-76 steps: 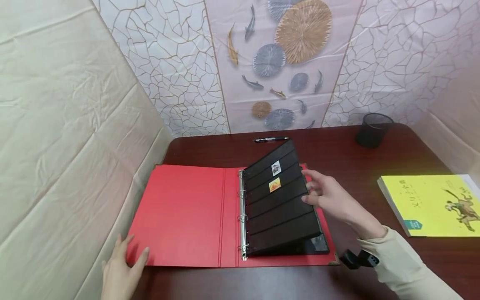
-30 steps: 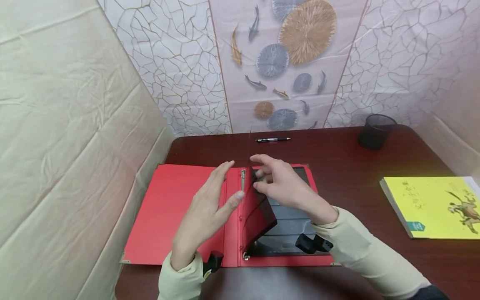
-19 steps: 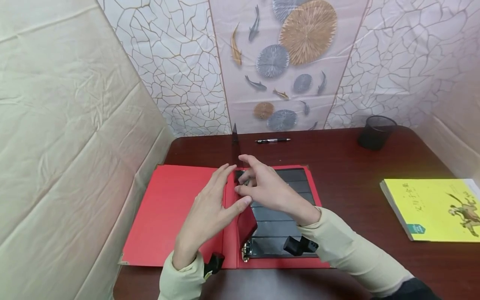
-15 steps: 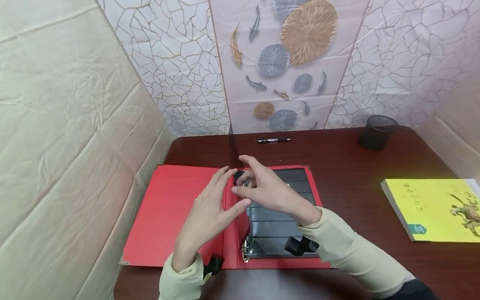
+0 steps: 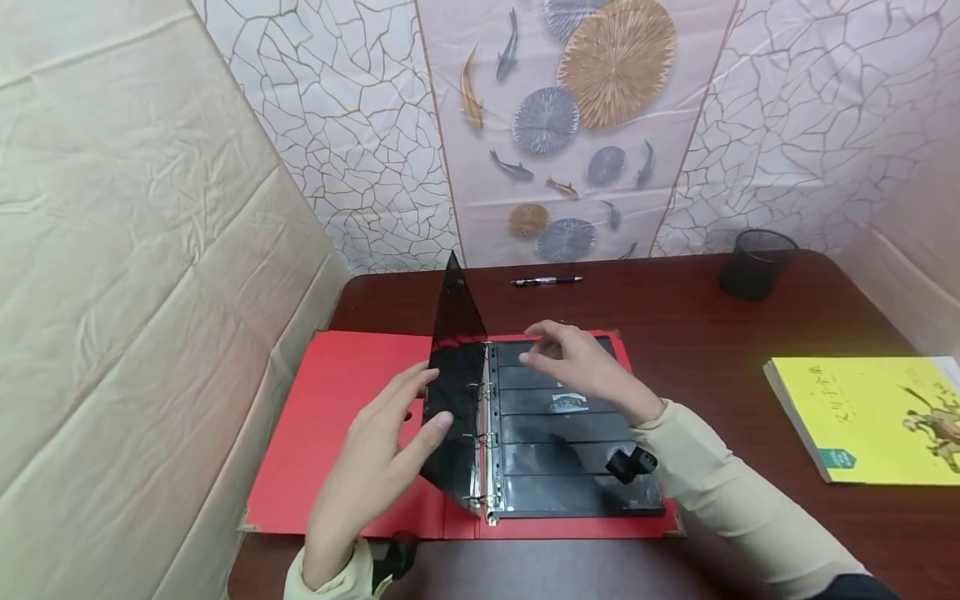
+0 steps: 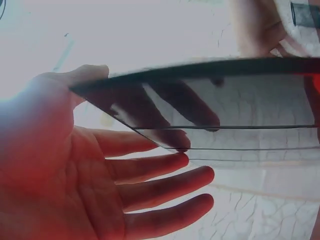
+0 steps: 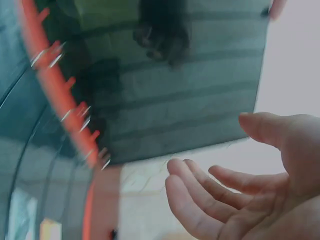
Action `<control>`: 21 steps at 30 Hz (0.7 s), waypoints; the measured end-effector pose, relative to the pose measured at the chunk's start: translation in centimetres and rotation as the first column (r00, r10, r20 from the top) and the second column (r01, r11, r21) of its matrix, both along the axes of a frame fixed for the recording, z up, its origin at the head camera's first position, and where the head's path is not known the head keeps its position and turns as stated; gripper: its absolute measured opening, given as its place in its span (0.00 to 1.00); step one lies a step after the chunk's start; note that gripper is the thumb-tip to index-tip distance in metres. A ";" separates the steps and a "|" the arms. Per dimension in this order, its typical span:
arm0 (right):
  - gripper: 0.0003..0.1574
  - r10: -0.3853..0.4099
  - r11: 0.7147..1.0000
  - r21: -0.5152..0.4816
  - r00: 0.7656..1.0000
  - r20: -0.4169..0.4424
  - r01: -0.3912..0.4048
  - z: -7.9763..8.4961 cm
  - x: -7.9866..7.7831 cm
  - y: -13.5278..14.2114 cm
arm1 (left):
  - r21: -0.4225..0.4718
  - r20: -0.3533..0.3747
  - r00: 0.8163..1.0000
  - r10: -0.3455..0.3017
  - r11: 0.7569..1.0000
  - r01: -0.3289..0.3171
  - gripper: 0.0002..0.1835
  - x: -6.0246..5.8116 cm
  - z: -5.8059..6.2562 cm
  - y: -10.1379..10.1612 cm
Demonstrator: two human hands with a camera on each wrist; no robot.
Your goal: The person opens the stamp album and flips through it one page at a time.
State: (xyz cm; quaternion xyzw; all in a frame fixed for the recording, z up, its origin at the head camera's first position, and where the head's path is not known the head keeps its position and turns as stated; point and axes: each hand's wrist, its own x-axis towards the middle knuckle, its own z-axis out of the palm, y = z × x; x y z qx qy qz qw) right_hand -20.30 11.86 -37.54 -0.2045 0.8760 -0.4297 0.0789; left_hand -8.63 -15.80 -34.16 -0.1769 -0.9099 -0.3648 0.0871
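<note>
A red ring binder [image 5: 360, 400] lies spread on the table, holding black stamp stock pages on metal rings [image 5: 487, 438]. One black page [image 5: 456, 383] stands nearly upright over the rings. My left hand [image 5: 375, 454] is at that page's outer edge, fingers fairly straight; in the left wrist view the thumb [image 6: 92, 72] is at the near edge and the fingers extend beneath. My right hand [image 5: 581, 362], loosely curled and holding nothing, hovers above the right-hand stock page [image 5: 555, 458]. A small pale stamp [image 5: 568, 403] shows in one of that page's strips.
A pen [image 5: 547, 281] lies behind the binder on the dark red table [image 5: 675, 317]. At the back right stands a black mesh pen holder [image 5: 753, 267]. A yellow book [image 5: 862, 417] lies to the right. A cloth-covered wall [image 5: 135, 250] borders the left side.
The black page has swung leftward over the rings. My left hand came from the left cover to the page; my right hand has let go of it and drawn back to the right.
</note>
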 end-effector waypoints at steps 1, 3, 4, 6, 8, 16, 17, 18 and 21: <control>0.30 -0.006 1.000 0.029 1.000 -0.008 0.006 -0.6 -0.5 0.4 | 0.002 -0.006 1.000 0.004 1.000 -0.004 0.31 0.2 0.0 -0.4; 0.31 -0.014 0.998 0.068 1.000 -0.018 0.015 -1.8 -1.3 1.3 | 0.003 -0.011 1.000 0.015 1.000 -0.015 0.29 0.4 0.1 -1.1; 0.33 -0.019 0.996 0.086 1.000 -0.017 0.020 -2.4 -1.7 1.8 | 0.005 -0.011 1.000 0.021 1.000 -0.021 0.28 0.5 0.1 -1.4; 0.37 -0.025 0.992 0.123 1.000 -0.009 0.026 -3.4 -2.3 2.6 | 0.011 -0.006 0.999 0.035 0.999 -0.035 0.28 0.7 -0.1 -2.1; 0.41 -0.026 0.988 0.150 1.000 0.007 0.025 -4.3 -2.8 3.4 | 0.017 0.007 0.998 0.057 0.998 -0.057 0.28 0.7 -0.2 -2.8; 0.54 -0.062 0.945 0.324 0.996 0.071 0.036 -7.8 -4.5 5.7 | 0.006 0.078 0.983 0.167 0.986 -0.168 0.30 1.0 -1.3 -4.9; 0.55 -0.072 0.939 0.342 0.994 0.077 0.041 -8.2 -4.7 5.9 | 0.002 0.083 0.981 0.175 0.984 -0.176 0.30 1.0 -1.5 -5.0; 0.57 -0.077 0.934 0.355 0.994 0.082 0.043 -8.5 -4.8 6.0 | -0.002 0.089 0.979 0.183 0.983 -0.184 0.30 1.0 -1.7 -5.2; 0.61 -0.074 0.925 0.379 0.994 0.084 0.036 -9.3 -5.0 6.3 | -0.006 0.105 0.972 0.209 0.978 -0.209 0.30 0.9 -2.5 -5.8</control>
